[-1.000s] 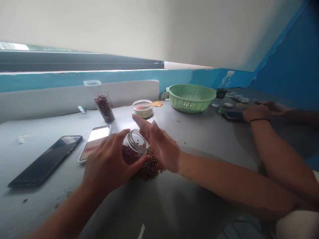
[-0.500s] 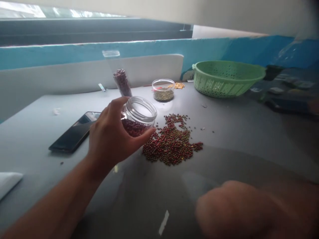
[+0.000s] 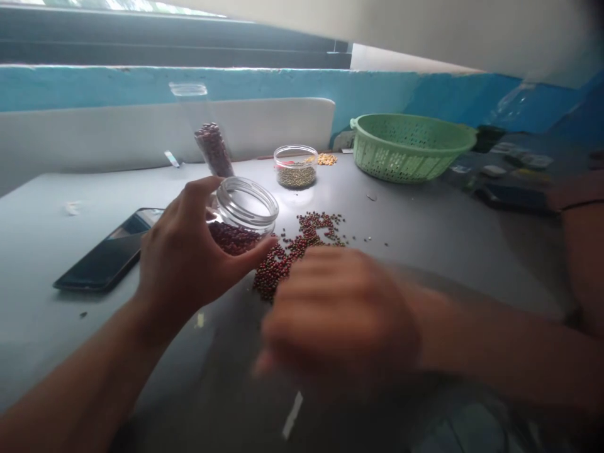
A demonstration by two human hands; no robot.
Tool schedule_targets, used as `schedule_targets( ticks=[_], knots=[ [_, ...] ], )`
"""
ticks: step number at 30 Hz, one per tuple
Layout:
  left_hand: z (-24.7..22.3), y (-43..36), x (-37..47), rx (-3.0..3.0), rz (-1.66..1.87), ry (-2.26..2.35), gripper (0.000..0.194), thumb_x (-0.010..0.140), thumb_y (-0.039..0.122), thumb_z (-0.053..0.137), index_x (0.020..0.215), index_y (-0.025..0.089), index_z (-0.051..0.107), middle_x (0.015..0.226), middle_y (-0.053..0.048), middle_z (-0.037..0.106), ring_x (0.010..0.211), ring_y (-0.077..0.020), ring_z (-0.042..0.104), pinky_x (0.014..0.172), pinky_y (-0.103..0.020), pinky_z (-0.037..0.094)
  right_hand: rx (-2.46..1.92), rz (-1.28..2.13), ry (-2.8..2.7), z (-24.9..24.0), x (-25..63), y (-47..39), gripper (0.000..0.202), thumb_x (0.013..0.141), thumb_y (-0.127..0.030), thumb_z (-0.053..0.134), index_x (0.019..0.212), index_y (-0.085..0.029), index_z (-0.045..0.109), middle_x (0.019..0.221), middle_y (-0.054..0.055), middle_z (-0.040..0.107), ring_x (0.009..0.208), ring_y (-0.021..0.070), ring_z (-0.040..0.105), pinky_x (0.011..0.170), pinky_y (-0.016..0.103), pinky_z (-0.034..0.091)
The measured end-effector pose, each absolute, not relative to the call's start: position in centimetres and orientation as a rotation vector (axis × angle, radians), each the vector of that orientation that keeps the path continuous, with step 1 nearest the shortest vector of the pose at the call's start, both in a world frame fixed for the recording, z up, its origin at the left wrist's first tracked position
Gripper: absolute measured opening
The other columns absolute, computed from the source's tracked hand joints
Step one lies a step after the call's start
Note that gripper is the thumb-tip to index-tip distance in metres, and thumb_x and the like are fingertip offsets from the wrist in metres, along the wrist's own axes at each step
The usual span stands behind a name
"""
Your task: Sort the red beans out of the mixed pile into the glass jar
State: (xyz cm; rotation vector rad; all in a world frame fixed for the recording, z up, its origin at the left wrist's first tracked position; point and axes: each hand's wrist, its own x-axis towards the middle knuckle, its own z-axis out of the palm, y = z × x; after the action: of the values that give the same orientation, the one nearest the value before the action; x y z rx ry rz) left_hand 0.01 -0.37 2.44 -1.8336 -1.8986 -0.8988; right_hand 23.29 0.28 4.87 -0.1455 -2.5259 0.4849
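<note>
My left hand (image 3: 189,251) is wrapped around a clear open-mouthed jar (image 3: 248,204) with dark red beans (image 3: 231,238) in its lower part. The jar leans slightly to the right. Beside it on the table lies a loose pile of small red and green beans (image 3: 297,248), partly covered from view by my right hand. My right hand (image 3: 340,308) is over the near side of the pile, back of the hand up and smeared by motion. Its fingertips are hidden, so whether it holds anything does not show.
Behind the jar stand a tall clear container of dark beans (image 3: 213,148) and a low round tub of green beans (image 3: 296,173). Yellow kernels (image 3: 327,159) lie nearby. A green basket (image 3: 410,157) is at the back right, a phone (image 3: 101,258) at left. Another person's arm (image 3: 585,251) shows at right.
My right hand has moved from the lower right, up and left over the bean pile. My left hand keeps its hold on the jar. The view has shifted slightly right.
</note>
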Motion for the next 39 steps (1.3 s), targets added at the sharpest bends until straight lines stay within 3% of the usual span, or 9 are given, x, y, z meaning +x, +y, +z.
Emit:
schedule_targets(
  ticks=[1,3,6,21,24,27,30,33,39],
  knots=[
    [2.4,-0.4,0.0,-1.825,-0.896,-1.91,0.088,0.069,0.068,0.076,0.138,0.019,0.052,0.117,-0.015,0.072,0.106,-0.0432,0.072,0.085,-0.053,0.058,-0.209,0.521,-2.558,4.2,22.9,2.0,0.01,0.096,-0.031,0.068,0.097,-0.021,0.072,0.097,0.005,0.071,0.095,0.0184,0.066,0.09,0.031,0.052],
    [2.4,-0.4,0.0,-1.831,-0.895,-1.929,0.086,0.071,0.067,0.074,0.14,0.021,0.051,0.119,-0.015,0.072,0.11,-0.0443,0.071,0.087,-0.055,0.058,-0.381,0.635,-2.705,2.8,22.3,4.9,0.024,0.09,-0.028,0.077,0.111,-0.018,0.073,0.112,0.008,0.07,0.102,0.021,0.066,0.093,0.033,0.053],
    [2.6,-0.5,0.1,-1.872,-0.904,-1.953,0.084,0.073,0.067,0.072,0.141,0.022,0.05,0.124,-0.016,0.071,0.116,-0.0465,0.069,0.09,-0.059,0.058,-0.398,0.785,-2.777,1.1,21.8,7.4,0.034,0.088,-0.028,0.079,0.12,-0.017,0.074,0.115,0.01,0.068,0.102,0.0204,0.067,0.095,0.033,0.053],
    [2.5,-0.4,-0.2,-1.856,-0.896,-1.949,0.08,0.073,0.068,0.071,0.14,0.031,0.046,0.125,-0.013,0.071,0.117,-0.042,0.07,0.087,-0.055,0.06,-0.426,0.83,-2.674,0.4,20.9,7.4,0.014,0.093,-0.015,0.068,0.098,-0.015,0.082,0.098,0.008,0.077,0.088,0.0148,0.069,0.087,0.029,0.053],
    [2.4,-0.4,-0.2,-1.884,-0.896,-1.939,0.082,0.072,0.069,0.07,0.14,0.03,0.047,0.125,-0.013,0.071,0.114,-0.0416,0.07,0.087,-0.054,0.059,-0.66,1.065,-2.448,0.5,21.4,7.7,0.014,0.089,-0.019,0.071,0.097,-0.017,0.082,0.089,0.005,0.078,0.079,0.0137,0.068,0.081,0.03,0.053],
    [2.1,-0.5,0.0,-1.922,-0.915,-1.925,0.085,0.071,0.072,0.068,0.139,0.025,0.05,0.122,-0.014,0.071,0.109,-0.0431,0.071,0.085,-0.056,0.059,-0.836,1.606,-1.936,0.8,21.4,8.2,0.013,0.083,-0.02,0.077,0.094,-0.017,0.082,0.08,0.003,0.076,0.072,0.0123,0.066,0.078,0.03,0.056],
    [1.9,-0.4,0.0,-1.94,-0.922,-1.911,0.085,0.071,0.074,0.066,0.14,0.027,0.049,0.12,-0.014,0.072,0.107,-0.0433,0.071,0.086,-0.06,0.059,-0.846,2.016,-1.325,1.1,21.1,8.4,0.008,0.087,-0.019,0.074,0.089,-0.014,0.079,0.083,0.006,0.075,0.075,0.0112,0.067,0.082,0.027,0.059],
    [1.9,-0.4,-0.1,-1.925,-0.919,-1.911,0.084,0.071,0.073,0.066,0.141,0.03,0.048,0.124,-0.014,0.071,0.112,-0.0456,0.07,0.087,-0.062,0.059,-0.855,2.151,-1.035,1.4,20.9,8.2,0.03,0.1,-0.033,0.062,0.085,-0.011,0.076,0.082,0.009,0.073,0.074,0.0114,0.065,0.083,0.025,0.06],
    [2.2,-0.5,0.0,-1.982,-0.903,-1.896,0.084,0.073,0.071,0.067,0.143,0.028,0.048,0.129,-0.014,0.07,0.114,-0.0463,0.07,0.09,-0.064,0.058,-0.812,2.152,-0.908,1.6,20.6,7.5,0.045,0.103,-0.047,0.052,0.086,-0.011,0.074,0.085,0.012,0.072,0.08,0.0154,0.067,0.095,0.03,0.06]
  ],
)
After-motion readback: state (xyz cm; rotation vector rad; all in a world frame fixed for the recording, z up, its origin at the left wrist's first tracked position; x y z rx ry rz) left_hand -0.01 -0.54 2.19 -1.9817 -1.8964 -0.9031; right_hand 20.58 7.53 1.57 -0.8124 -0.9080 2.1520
